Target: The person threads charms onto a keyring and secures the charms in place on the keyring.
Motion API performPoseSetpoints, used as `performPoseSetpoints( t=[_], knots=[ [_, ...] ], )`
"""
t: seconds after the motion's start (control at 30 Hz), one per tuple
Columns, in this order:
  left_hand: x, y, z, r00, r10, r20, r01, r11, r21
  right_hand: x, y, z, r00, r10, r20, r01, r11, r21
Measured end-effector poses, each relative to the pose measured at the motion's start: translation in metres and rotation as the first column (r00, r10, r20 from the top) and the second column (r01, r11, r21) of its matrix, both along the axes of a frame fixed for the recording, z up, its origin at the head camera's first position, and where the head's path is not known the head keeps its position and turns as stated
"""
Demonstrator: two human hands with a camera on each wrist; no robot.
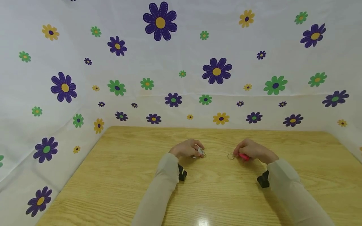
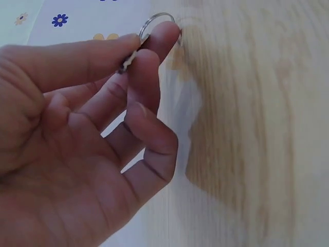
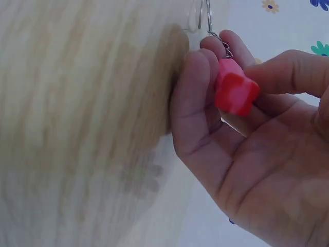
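My left hand (image 1: 186,148) pinches a small silvery key (image 1: 200,151) between thumb and fingers, low over the table. In the left wrist view only the jagged edge of the key (image 2: 128,62) shows, and a thin metal ring (image 2: 157,17) stands up beyond the fingertips. To the right, my right hand (image 1: 253,149) holds a pink-and-red keychain charm (image 3: 236,92) between thumb and fingers. A short twisted chain (image 3: 222,43) joins the charm to a split ring (image 1: 230,156), which lies at the fingertips on the side facing the left hand. The two hands are apart.
The wooden table (image 1: 215,188) stretches under both hands. Behind it and at its sides hangs a white cloth (image 1: 186,56) printed with purple, green and yellow flowers. Black wrist mounts (image 1: 263,180) sit under both sleeves.
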State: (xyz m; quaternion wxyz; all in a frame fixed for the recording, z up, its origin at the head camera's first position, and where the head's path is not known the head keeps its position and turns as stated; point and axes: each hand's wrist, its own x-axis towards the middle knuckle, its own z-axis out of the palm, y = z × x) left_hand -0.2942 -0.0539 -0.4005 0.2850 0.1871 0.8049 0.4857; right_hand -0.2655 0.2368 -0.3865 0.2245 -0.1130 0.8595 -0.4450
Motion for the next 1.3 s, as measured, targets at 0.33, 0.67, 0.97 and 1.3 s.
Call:
performPoseSetpoints(
  t=[0.33, 0.67, 0.97, 1.3],
  knots=[
    [-0.0012, 0.0006, -0.0014, 0.998, -0.020, -0.053, 0.020, 1.000, -0.002, -0.0001, 0.0015, -0.0035, 1.000, -0.003, -0.005, 0.003, 1.000, -0.025],
    [-0.0032, 0.0005, -0.0011, 0.995, -0.008, -0.098, 0.008, 1.000, -0.002, -0.0019, -0.0001, -0.0027, 0.997, 0.004, -0.083, -0.004, 1.000, 0.009],
    [-0.0027, -0.0017, -0.0002, 0.994, -0.021, -0.109, 0.020, 1.000, -0.014, -0.0046, -0.0037, -0.0074, 0.990, -0.023, -0.137, 0.020, 1.000, -0.022],
    [-0.0016, -0.0024, -0.0026, 0.995, -0.005, -0.104, 0.005, 1.000, 0.002, -0.0037, -0.0034, -0.0065, 0.983, -0.027, -0.182, 0.041, 0.997, 0.071]
  ],
)
